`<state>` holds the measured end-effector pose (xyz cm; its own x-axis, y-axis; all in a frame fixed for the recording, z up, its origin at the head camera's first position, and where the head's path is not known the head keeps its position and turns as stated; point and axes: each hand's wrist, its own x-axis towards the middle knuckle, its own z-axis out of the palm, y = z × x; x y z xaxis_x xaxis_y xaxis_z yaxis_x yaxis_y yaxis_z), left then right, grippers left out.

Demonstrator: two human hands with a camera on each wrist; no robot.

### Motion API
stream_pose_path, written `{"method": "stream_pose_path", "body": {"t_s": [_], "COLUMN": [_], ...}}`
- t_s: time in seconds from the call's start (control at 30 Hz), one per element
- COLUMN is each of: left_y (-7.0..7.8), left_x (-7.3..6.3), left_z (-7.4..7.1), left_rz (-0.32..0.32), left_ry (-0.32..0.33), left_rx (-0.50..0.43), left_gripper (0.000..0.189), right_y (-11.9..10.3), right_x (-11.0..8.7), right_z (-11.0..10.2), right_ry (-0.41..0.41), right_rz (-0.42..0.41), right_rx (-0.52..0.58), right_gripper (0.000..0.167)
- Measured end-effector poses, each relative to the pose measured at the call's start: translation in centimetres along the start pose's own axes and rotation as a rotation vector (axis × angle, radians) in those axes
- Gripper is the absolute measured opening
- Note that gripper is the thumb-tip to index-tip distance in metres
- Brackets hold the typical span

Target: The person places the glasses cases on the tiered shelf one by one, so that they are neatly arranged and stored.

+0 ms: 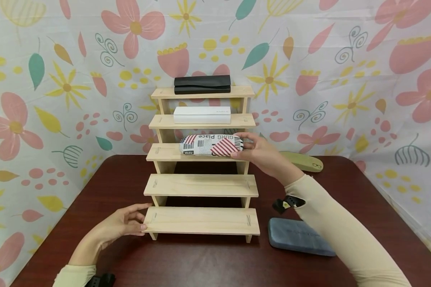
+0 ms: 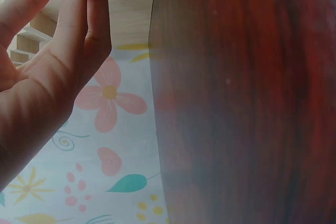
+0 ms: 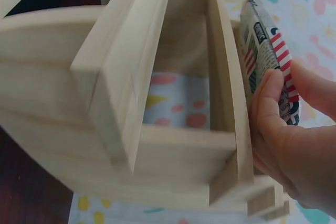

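Pinched in the right hand at the middle step of the stand, the patterned case could tumble if released too far forward, while the left hand, fingers apart, touches the bottom step.

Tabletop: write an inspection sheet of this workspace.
Surface: dark red-brown table.
Job's things: five-step pale wooden stand, bearing a long black flap case and long white box; oblong newsprint-patterned case at the middle step.
Clutter: blue-grey oblong case, olive-green rounded case, right of the stand.
Hands: right hand grips the patterned case; left hand grips the bottom step's left end.
Cables: nothing seen.
Surroundings: white floral-print backdrop.
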<state>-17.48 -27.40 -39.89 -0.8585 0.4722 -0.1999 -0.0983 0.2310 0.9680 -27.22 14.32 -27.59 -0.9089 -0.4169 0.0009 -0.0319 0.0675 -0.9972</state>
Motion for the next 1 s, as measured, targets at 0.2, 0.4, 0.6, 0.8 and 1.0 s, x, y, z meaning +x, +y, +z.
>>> {"method": "stream_pose_path", "body": {"t_s": [0.2, 0.4, 0.6, 0.8, 1.0], "left_y": [0.0, 0.0, 0.1, 0.3, 0.2], "left_x": [-0.1, 0.0, 0.1, 0.1, 0.0], "left_z": [-0.1, 0.0, 0.1, 0.2, 0.2], "left_rz": [0.005, 0.008, 0.001, -0.006, -0.001], "left_ry": [0.002, 0.001, 0.010, 0.010, 0.007], "left_rx": [0.006, 0.017, 0.019, 0.008, 0.010], "left_gripper": [0.078, 0.077, 0.078, 0.078, 0.078], "right_y": [-0.2, -0.4, -0.4, -0.4, -0.4], "right_x": [1.3, 2.0, 2.4, 2.4, 2.6], "right_z": [1.9, 3.0, 3.3, 2.9, 2.5], "right_ry": [0.019, 0.066, 0.093, 0.113, 0.105], "right_rz": [0.037, 0.065, 0.063, 0.031, 0.017], "right_rx": [-0.009, -0.040, -0.082, -0.225, -0.358], "right_gripper": [0.067, 0.071, 0.069, 0.070, 0.068]}}
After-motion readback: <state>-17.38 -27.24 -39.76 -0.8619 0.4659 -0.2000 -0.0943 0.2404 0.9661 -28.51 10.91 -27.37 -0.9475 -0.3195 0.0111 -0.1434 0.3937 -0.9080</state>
